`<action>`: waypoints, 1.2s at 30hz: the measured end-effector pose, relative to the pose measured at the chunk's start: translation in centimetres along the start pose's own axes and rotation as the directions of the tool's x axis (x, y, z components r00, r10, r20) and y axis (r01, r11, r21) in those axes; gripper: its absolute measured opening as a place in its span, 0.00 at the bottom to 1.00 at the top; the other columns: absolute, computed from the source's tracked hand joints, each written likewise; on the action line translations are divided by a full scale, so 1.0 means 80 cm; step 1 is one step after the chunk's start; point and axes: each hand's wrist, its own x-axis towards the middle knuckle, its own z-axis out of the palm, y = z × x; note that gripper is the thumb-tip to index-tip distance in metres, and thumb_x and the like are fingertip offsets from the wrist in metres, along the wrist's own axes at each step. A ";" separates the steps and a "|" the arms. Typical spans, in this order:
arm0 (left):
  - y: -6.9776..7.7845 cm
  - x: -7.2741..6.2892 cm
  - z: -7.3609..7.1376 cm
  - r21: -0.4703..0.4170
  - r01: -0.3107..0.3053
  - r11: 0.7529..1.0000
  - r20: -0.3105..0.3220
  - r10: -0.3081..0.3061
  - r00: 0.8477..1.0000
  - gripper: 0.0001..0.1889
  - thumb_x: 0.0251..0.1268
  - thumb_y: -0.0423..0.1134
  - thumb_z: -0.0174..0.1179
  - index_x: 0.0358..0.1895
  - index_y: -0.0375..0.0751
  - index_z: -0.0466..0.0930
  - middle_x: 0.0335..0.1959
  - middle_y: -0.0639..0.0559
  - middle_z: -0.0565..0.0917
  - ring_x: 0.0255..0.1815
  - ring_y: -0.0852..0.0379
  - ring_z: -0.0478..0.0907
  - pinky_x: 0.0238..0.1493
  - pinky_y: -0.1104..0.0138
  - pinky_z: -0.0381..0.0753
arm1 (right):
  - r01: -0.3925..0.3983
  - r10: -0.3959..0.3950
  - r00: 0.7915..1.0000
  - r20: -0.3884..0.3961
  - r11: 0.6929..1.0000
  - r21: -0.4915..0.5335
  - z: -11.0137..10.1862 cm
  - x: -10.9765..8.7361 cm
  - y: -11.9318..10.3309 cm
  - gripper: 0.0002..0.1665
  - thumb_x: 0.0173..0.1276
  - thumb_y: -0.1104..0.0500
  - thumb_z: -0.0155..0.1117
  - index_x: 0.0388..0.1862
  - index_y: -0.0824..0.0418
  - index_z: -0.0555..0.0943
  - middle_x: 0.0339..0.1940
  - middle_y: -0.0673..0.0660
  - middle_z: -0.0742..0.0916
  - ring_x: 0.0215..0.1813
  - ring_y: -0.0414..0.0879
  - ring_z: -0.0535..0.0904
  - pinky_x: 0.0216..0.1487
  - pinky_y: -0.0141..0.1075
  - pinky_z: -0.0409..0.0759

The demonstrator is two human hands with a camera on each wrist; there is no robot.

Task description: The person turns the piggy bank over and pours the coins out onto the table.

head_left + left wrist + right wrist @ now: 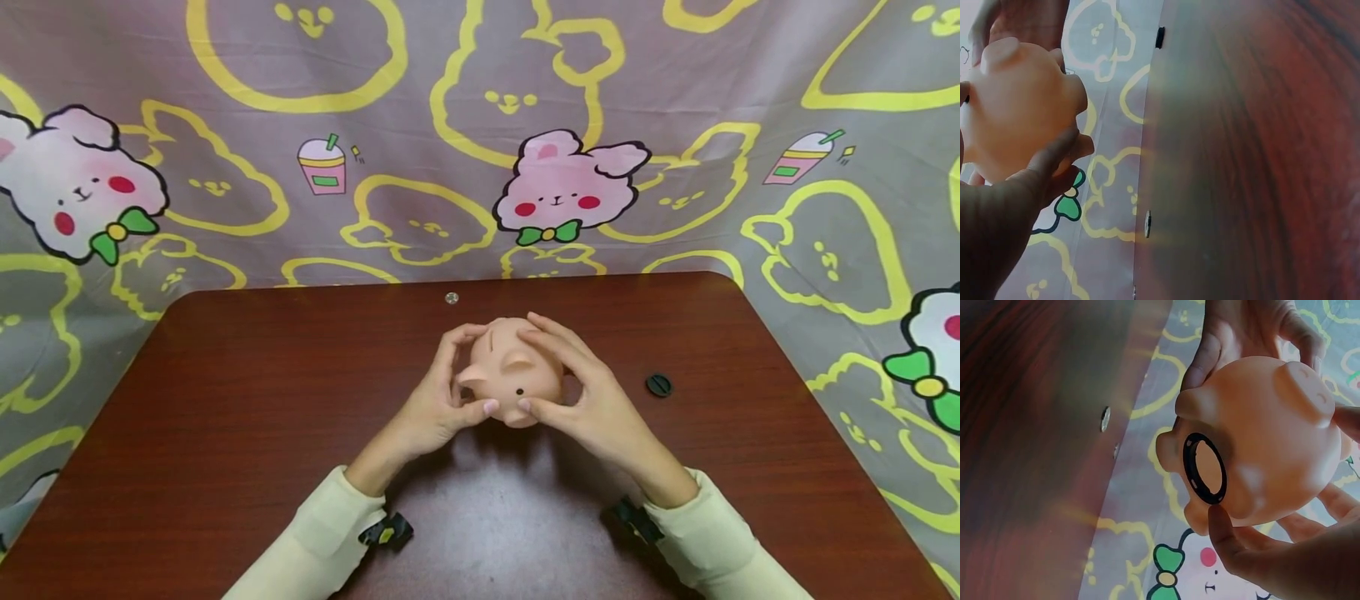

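A peach-coloured piggy bank (498, 379) is held up above the table between both hands, its snout towards me and its coin slot on top. My left hand (435, 408) grips the left side, thumb near the snout. On the right side, my right hand (600, 404) grips it with the thumb beside the snout and fingers spread over the body. In the right wrist view, a black-rimmed round hole (1191, 465) shows in the belly, with a right fingertip touching its rim. A black round plug (659, 385) lies on the table, right of the hands.
A silvery coin (452, 297) lies near the back edge of the brown table (262, 400). The right wrist view shows a second small shiny piece (1116, 450) beyond a coin. A patterned cloth (420, 142) hangs behind the table and along its sides.
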 end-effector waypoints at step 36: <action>0.037 0.007 0.015 0.343 0.218 0.914 -0.184 -0.162 0.969 0.28 0.75 0.40 0.65 0.75 0.47 0.72 0.70 0.45 0.77 0.64 0.44 0.81 0.56 0.54 0.85 | -0.416 0.383 0.907 0.178 0.880 0.228 -0.004 0.004 0.025 0.35 0.77 0.50 0.66 0.77 0.58 0.68 0.64 0.65 0.82 0.51 0.46 0.83 0.46 0.48 0.89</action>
